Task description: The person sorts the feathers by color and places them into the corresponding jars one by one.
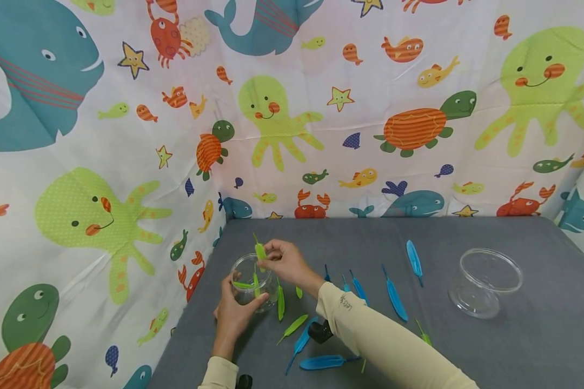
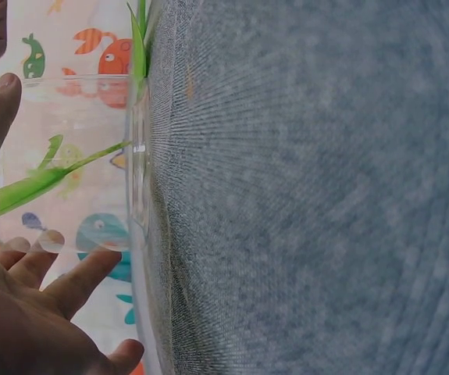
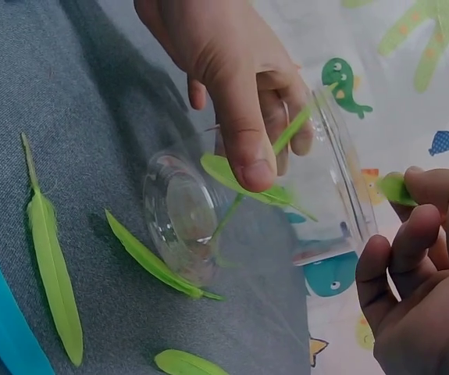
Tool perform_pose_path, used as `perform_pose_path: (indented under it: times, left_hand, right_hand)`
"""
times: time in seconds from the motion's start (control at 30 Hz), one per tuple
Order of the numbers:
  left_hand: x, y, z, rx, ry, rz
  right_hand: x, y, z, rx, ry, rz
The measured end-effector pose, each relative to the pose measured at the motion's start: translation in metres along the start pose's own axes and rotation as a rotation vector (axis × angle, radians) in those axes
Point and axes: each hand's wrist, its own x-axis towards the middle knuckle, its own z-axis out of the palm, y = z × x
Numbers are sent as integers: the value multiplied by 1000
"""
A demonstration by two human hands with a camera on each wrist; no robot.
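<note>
On the left of the table, my left hand point(image 1: 237, 316) holds a clear jar point(image 1: 269, 289), thumb on the near side and fingers round the far side. Green feathers lie inside it, one of them a slanting green feather point(image 2: 33, 190) in the left wrist view. Just above the jar's rim, my right hand point(image 1: 287, 265) pinches another green feather point(image 1: 260, 252) between thumb and fingers. In the right wrist view only a bit of that feather point(image 3: 396, 190) shows at the fingertips. Beside the jar lies a loose green feather point(image 1: 280, 303).
More feathers lie about the grey table point(image 1: 530, 351), such as a green feather point(image 1: 296, 325), a blue feather point(image 1: 395, 297) and a blue feather point(image 1: 323, 362) near the front. A clear footed bowl point(image 1: 476, 307) stands to the right. Patterned cloth point(image 1: 340, 124) hangs behind.
</note>
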Motion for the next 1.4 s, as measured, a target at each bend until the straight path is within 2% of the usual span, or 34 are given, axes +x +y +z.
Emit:
perform_pose_path:
  times: [0.47,0.67,0.93,1.23,1.4]
  left_hand:
    - [1,0,2,-6,5,8]
    - [1,1,2,-8,0,-4]
    - [0,1,2,5,11,-18]
    - [-1,2,3,5,18,-18]
    - [0,0,3,6,22,-22]
  right_hand:
    - [-3,7,-1,19,-17,-16]
    - [-3,6,-9,21,-18,-39]
    - [-2,13,-21,64,-12,-28]
    - [-5,34,-33,12,118,-94]
    - [-7,42,-39,-13,128,-83]
